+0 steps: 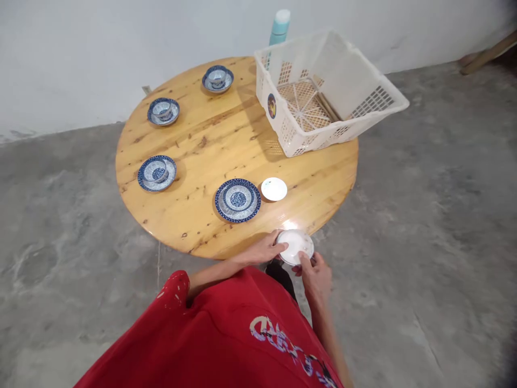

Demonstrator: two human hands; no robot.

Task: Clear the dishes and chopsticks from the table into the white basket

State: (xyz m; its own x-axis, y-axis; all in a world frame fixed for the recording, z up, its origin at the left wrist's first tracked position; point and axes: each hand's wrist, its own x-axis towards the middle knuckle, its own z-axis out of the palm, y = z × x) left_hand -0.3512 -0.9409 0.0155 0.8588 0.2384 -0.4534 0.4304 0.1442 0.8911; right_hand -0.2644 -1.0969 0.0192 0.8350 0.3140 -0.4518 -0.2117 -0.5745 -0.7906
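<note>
Both hands grip a small white dish (295, 246) just off the table's near edge. My left hand (270, 246) has its thumb over the left rim, and my right hand (315, 272) pinches the lower right rim. Whether more than one dish is stacked there I cannot tell. On the table beyond lies a white bowl or saucer (274, 189), right beside a blue-patterned plate (238, 216). That plate bears a smaller round patterned piece (238, 198) at its centre.
Three blue-patterned plates with small bowls, the near-left plate (147, 183) among them, stand along the left and far side of the round wooden table (202, 140). A white plastic basket (323, 140) holding wooden sticks overhangs the right edge. Behind it stands a turquoise bottle (278, 29) by the wall.
</note>
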